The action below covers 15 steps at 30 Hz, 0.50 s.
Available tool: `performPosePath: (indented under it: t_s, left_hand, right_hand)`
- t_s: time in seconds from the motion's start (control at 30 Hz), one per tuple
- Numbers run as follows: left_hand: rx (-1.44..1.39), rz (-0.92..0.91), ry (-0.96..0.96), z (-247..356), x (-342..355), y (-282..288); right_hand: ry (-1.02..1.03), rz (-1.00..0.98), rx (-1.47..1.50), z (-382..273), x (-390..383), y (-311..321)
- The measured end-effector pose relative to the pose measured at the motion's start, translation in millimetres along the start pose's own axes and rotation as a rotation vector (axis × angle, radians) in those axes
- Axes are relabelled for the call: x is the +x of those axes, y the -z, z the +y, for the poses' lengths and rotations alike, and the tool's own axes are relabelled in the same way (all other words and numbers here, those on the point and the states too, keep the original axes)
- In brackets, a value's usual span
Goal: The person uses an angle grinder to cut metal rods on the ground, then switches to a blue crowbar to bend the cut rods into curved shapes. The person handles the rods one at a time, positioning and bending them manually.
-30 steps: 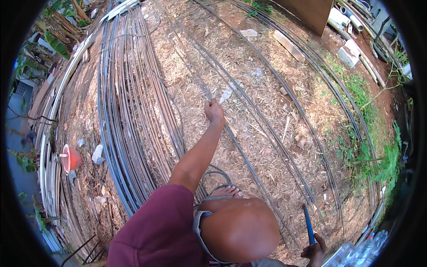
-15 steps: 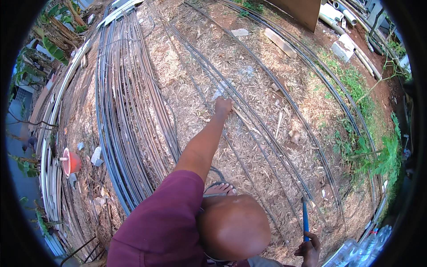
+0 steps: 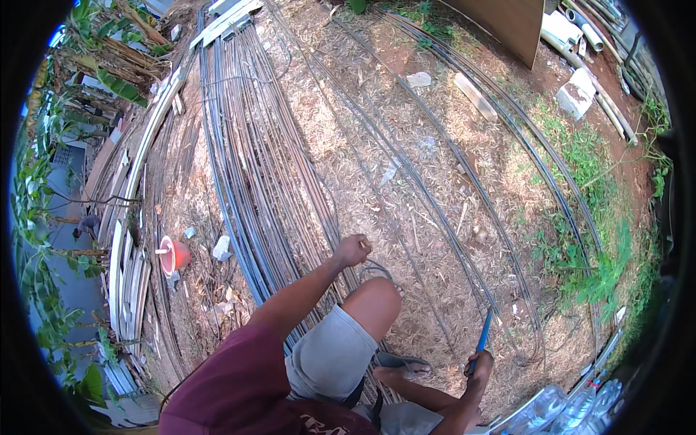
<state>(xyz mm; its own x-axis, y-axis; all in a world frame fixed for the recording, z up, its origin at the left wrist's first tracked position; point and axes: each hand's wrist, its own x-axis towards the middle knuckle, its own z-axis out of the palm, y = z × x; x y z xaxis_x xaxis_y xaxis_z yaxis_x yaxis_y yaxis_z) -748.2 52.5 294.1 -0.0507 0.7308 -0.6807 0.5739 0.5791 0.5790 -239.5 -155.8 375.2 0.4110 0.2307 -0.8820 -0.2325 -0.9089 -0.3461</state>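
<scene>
My left hand [image 3: 353, 250] is raised above the ground in front of my bent knee, its fingers curled closed. Whatever may be inside them is too small to make out. Low on the right, my right hand [image 3: 478, 364] grips a slim blue tool [image 3: 484, 332] by its lower end. Its tip points up toward several long thin metal rods [image 3: 435, 206] lying on the ground; I cannot tell whether it touches them. Just past my left hand, a dense bundle of long rods [image 3: 268, 156] runs away from me. A coil of dark rod [image 3: 377, 270] lies beside my knee.
Dry leaves [image 3: 326, 109] cover the ground. A red bucket [image 3: 175, 255] and a white block [image 3: 222, 249] stand left of the bundle. Clear plastic bottles [image 3: 573, 406] sit at lower right. Pipes [image 3: 583, 29], a brown board [image 3: 500, 25] and a wooden block [image 3: 475, 98] are at far right.
My left hand has drawn back from the middle rods toward my knee. My right hand has moved slightly left and up with the blue tool, which now tilts more. The view has shifted.
</scene>
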Motion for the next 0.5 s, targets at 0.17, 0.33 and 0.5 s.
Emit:
performPosePath:
  t_s: [0.17, 0.33, 0.5]
  left_hand:
    - [-0.239, 0.102, 0.439, -97.7, -230.9, 49.2]
    - [-0.584, 0.068, 1.076, -163.8, -411.7, 76.0]
    - [-0.818, 0.246, 0.985, -100.1, -428.3, 127.3]
  right_hand:
    - [-0.029, -0.192, 0.331, -114.0, -178.3, -39.4]
    - [-0.070, -0.402, 0.152, -235.0, -281.5, -91.6]
    - [-0.024, -0.507, 0.087, -325.3, -315.3, -153.7]
